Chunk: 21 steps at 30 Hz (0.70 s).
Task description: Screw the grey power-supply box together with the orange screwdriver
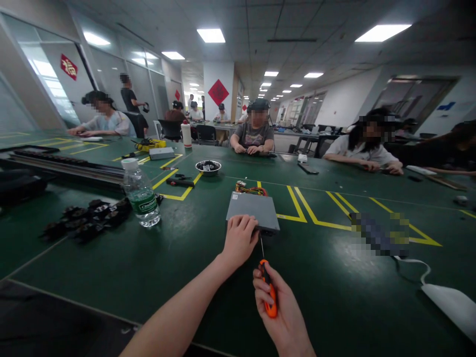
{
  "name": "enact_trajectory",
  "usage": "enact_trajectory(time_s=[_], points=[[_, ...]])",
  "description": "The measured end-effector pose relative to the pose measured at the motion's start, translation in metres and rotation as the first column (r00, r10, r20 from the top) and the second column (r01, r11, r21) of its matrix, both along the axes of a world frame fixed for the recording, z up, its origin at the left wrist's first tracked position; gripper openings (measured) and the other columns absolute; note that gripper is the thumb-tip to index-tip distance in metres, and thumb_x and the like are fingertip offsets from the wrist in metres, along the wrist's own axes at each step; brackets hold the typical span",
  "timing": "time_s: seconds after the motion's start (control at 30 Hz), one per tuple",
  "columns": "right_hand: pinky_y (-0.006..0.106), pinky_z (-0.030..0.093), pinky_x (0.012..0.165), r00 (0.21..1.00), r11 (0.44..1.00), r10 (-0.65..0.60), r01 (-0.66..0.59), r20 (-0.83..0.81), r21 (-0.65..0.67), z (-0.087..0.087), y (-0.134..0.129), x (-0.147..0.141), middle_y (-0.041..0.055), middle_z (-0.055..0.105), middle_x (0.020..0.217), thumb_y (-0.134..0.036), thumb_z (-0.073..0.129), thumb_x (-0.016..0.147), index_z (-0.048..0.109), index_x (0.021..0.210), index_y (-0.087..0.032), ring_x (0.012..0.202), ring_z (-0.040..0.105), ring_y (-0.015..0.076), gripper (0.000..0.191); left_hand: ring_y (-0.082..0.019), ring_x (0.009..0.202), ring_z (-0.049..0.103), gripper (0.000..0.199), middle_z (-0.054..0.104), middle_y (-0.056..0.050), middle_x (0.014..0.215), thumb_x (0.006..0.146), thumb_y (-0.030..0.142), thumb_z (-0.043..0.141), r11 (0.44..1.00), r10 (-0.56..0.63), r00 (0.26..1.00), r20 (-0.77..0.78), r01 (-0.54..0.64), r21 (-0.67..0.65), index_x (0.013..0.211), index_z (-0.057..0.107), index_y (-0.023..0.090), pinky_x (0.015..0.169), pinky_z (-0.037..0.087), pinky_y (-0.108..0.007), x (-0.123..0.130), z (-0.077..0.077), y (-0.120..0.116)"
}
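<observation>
A grey metal computer power supply [253,206] lies on the green table, its bundle of coloured cables [247,188] at the far side. My left hand [241,238] grips its near left edge, fingers laid over the top and the thumb down the near face. In my right hand [277,297] is an orange and black screwdriver [270,292], fingers wrapped round its handle. Its thin shaft points away from me, up to the near face of the power supply beside my left thumb. Where the tip meets the box is too small to make out.
A water bottle [142,198] stands left, by a pile of black parts [87,218]. Beyond are a metal bowl [208,168], a black tool [180,182] and a white bottle [186,135]. A blurred dark object [379,235] with a white cable lies right. Several people sit around.
</observation>
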State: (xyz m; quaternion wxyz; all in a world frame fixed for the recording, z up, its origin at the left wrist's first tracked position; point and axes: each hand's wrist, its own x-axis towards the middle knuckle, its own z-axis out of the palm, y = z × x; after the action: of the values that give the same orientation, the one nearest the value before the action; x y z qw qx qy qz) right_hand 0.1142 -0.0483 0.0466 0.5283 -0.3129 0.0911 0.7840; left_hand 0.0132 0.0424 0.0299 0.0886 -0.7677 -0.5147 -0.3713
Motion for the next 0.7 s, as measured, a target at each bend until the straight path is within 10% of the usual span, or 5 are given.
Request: enact_trajectory(time_s=[0.7], points=[[0.006, 0.03, 0.03, 0.996, 0.999, 0.012, -0.009, -0.091, 0.034, -0.0076, -0.0001, 0.0079, -0.005, 0.042, 0.062, -0.022, 0.032, 0.094, 0.05, 0.091, -0.01, 0.037, 0.036, -0.0016, 0.021, -0.022, 0.101, 0.045, 0.015, 0.059, -0.002, 0.108, 0.083, 0.023, 0.052, 1.0, -0.007, 1.0, -0.025, 0.008, 0.026, 0.098, 0.053, 0.021, 0.088, 0.037, -0.039, -0.0003, -0.0028, 0.001]])
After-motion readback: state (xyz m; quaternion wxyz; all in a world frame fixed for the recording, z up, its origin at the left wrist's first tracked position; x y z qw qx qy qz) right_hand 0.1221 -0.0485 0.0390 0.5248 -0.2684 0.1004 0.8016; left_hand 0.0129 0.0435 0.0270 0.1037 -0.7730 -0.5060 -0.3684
